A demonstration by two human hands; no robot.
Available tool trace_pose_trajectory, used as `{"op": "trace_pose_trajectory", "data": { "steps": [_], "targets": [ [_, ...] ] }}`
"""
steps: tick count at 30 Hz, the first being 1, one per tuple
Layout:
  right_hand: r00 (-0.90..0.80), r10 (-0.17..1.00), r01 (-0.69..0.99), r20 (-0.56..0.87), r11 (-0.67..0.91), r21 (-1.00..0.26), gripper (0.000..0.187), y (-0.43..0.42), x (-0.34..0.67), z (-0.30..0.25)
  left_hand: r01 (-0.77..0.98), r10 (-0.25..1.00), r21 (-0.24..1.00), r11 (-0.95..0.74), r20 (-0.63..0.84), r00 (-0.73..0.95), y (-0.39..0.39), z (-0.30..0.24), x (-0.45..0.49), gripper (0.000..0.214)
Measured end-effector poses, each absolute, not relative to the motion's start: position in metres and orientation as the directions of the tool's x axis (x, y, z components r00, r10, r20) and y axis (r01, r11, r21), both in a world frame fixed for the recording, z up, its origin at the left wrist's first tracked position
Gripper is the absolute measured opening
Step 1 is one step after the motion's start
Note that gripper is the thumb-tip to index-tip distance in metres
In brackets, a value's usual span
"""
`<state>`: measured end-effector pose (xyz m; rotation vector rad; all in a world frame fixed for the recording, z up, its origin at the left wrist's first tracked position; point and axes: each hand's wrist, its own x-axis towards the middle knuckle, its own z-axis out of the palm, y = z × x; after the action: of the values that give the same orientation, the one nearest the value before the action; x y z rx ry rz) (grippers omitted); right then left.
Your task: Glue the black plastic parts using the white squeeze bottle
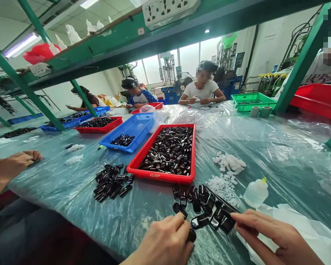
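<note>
My left hand (165,239) is closed at the bottom middle. A small glossy black part (191,235) is in its fingers, partly hidden by them, and another black part (180,210) lies at its fingertips. My right hand (273,233) pinches the near end of a thin dark rod-like tool (223,201), whose far end points toward the white granules (223,187). Between the hands lies a loose group of glossy black parts (209,204). Beyond them stands a red tray (160,177) filled with many similar parts.
A squeeze bottle (256,193) with a yellow tip and white sheeting (306,228) lie at right. White pieces (230,163) and a black pile (110,182) flank the red tray. A blue tray (138,129) stands behind. A co-worker's hands (19,162) are at left; a green shelf (121,40) crosses overhead.
</note>
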<state>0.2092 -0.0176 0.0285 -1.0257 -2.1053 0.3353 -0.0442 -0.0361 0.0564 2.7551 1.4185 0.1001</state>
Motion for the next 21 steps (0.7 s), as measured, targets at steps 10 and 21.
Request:
{"op": "trace_pose_trajectory", "data": {
  "steps": [10,21],
  "targets": [
    [-0.448,0.811,0.414,0.375,0.561,-0.717,0.022,-0.025,0.198,0.044,0.744,0.741,0.005,-0.668,-0.090,0.665,-0.019,0.043,-0.020,0.019],
    [-0.414,0.889,0.319,0.194,0.341,-0.884,0.019,-0.016,0.200,0.048,0.605,0.757,0.599,-0.524,0.003,0.653,-0.001,0.059,0.016,0.009]
  ]
}}
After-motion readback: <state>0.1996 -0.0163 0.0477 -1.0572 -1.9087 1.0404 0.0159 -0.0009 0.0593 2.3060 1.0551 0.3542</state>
